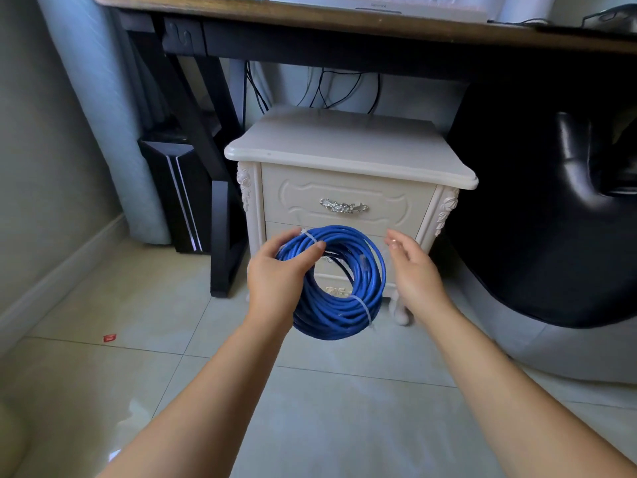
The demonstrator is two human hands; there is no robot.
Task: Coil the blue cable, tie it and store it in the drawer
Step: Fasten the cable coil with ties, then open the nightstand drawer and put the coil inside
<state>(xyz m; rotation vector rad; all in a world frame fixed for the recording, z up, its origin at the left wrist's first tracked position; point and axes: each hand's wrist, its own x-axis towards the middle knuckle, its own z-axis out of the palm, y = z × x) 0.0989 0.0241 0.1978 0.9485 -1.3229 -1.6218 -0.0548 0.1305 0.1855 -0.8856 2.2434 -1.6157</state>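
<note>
Table (344, 20) over white nightstand (344, 146), blue cable (341, 312) held in front.
We see the top drawer (303, 191) closed; the coil hangs before the lower drawer, our left grip (275, 274) curled round its upper edge, our right grip (413, 267) spread just beside it, white ties (365, 310) binding the loops.
</note>
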